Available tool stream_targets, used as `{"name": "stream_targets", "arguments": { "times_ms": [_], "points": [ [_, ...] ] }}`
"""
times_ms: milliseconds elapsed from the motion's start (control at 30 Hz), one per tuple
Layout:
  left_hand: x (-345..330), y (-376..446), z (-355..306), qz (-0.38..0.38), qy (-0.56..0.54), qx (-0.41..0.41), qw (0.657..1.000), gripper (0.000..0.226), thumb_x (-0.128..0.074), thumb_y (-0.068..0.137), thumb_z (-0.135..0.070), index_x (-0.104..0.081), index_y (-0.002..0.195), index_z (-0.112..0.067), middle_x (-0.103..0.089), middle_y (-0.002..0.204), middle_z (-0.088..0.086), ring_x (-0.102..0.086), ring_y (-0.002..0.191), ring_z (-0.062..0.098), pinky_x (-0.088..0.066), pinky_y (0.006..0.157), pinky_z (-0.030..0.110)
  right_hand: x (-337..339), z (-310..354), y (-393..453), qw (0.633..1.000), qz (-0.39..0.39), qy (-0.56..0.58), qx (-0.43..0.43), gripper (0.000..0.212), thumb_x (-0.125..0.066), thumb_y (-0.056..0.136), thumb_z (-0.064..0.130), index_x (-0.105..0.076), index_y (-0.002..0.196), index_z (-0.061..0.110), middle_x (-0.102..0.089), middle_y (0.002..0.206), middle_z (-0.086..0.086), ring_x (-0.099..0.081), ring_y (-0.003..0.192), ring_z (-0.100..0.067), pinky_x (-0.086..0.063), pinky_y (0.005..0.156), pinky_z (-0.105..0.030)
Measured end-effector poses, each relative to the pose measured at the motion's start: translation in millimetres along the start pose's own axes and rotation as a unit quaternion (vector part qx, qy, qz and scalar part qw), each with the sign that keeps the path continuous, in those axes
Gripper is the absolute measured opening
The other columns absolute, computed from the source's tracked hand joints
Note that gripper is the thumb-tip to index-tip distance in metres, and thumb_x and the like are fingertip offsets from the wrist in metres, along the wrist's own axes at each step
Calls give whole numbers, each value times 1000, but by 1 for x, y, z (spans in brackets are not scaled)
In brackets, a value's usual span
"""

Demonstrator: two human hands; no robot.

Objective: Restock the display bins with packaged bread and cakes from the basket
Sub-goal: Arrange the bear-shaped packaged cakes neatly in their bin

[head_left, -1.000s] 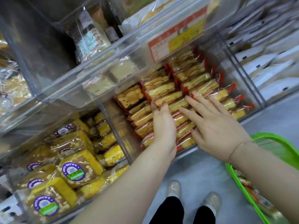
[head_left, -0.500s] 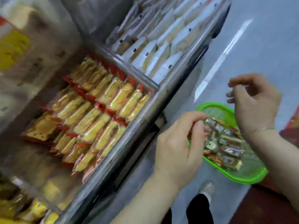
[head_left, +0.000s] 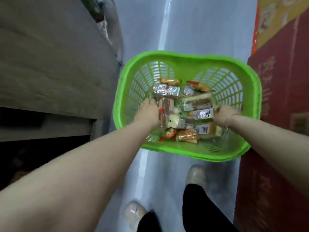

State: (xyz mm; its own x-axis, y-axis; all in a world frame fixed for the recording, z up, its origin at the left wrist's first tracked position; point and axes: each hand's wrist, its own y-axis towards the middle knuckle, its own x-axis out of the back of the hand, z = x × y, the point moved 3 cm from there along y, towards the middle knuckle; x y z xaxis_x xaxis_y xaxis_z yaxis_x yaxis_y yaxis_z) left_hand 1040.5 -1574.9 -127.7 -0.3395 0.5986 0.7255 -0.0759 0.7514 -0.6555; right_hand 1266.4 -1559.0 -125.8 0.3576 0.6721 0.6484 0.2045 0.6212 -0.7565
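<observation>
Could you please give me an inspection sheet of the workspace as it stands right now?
Surface: grey floor, glossy, basket standing on it.
Job's things: green basket holding wrapped cakes; display bins out of view.
Clutter: nothing seen.
Hands: left hand and right hand both down among the packs; fingers hidden, grip cannot be told.
Cables: nothing seen.
Surroundings: grey shelf unit to the left, red cartons to the right, person's shoes below.
</observation>
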Motion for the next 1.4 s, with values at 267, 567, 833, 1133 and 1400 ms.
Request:
{"name": "stream_targets", "arguments": {
  "times_ms": [267,567,833,1133,1400],
  "points": [
    [-46,79,34,107,144,6,984,121,-79,74,-14,15,149,-2,1,159,19,-14,145,33,-24,116,43,-25,3,71,970,-191,2,151,52,-56,83,7,-40,132,5,-42,134,-19,-44,120,-36,-39,96,-42],
    [-56,101,42,82,176,24,981,99,-85,65,-42,-30,139,-7,-29,141,18,-33,132,33,-37,106,43,-12,49,140,982,-133,-2,135,56,-67,85,31,-47,130,5,-48,129,-20,-50,113,-37,-46,92,-44],
    [-53,81,34,44,65,-18,997,63,-78,76,-34,-43,121,-7,-48,90,4,-48,80,23,-42,68,32,-7,55,106,933,-262,42,242,37,-51,91,31,-56,109,-2,-48,115,-21,-48,101,-33,-40,82,-39],
    [6,37,33,18,-63,-6,998,38,-68,79,-14,-48,111,-14,-62,91,5,-59,82,23,-38,62,27,-4,42,28,965,-106,148,186,22,-48,72,34,-63,75,18,-61,76,-7,-61,80,-31,-51,72,-35],
    [-36,55,31,130,90,9,987,40,-61,83,-12,-49,119,0,-37,136,23,-47,120,33,-45,98,38,-101,28,28,835,107,-467,272,56,-47,87,10,-35,139,25,-50,134,-3,-58,109,-25,-45,65,-33]
  ]
}}
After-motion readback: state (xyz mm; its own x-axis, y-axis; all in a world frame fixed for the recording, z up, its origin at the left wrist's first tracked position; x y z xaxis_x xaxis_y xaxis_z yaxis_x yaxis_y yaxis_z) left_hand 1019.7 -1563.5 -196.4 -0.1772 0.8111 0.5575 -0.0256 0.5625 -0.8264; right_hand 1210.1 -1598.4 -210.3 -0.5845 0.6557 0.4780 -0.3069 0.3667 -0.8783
